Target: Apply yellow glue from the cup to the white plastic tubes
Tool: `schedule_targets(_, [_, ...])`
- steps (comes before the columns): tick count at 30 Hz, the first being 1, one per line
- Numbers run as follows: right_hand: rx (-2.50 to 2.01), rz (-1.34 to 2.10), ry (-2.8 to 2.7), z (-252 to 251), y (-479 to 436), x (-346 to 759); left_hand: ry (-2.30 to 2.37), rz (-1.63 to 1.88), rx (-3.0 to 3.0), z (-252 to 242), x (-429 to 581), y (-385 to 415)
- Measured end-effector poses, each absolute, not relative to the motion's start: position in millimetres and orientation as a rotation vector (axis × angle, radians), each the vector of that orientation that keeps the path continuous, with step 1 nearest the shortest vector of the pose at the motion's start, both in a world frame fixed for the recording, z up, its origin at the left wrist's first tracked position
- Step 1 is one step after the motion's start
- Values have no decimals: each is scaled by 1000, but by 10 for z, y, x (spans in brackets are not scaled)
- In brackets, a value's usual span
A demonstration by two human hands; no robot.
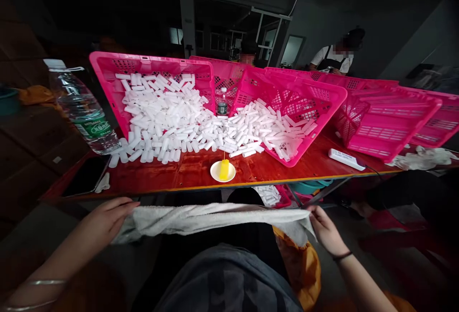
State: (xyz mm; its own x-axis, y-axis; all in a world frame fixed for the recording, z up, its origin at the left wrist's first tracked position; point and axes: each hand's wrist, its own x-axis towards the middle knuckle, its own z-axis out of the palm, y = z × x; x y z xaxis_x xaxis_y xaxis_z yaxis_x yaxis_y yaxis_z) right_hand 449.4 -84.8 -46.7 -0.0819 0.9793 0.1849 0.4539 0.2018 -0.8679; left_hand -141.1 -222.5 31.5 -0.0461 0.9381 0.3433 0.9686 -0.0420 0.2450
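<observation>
A whitish cloth (215, 218) is stretched lengthwise in front of my body, just below the table's front edge. My left hand (111, 216) pinches its left end, and my right hand (325, 229) grips the right end, where a corner hangs down. Beyond the cloth, a small white dish (215, 172) sits at the table edge with a yellow block (224, 170) on it; a thin stick rises from the block. Behind the dish lies a big heap of short white tubes (168, 111), spilling out of two tipped pink baskets.
Pink baskets (390, 120) line the red table (193, 171). A large water bottle (86, 111) leans at left beside a dark phone (86, 176). A white device (346, 160) lies at right. An orange sack (308, 269) is below; a person (333, 58) is at the back.
</observation>
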Motion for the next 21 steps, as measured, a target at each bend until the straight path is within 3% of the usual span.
schedule_targets(8, [-1386,1061,-1568,19,-777,4778,-2763,-819,-2086,288,-1429,-2033])
schedule_targets(13, [-1531,748,-1983,219,-779,4890,-2757,-827,-1891,99,-1403,-1968])
schedule_targets(17, [-1535,381,-2134,299,-830,4880,-2444,-877,-1782,94,-984,-2175])
schedule_targets(21, [-1375,206,-2318,607,-851,4796,-1759,-772,-2440,144,-105,-2383])
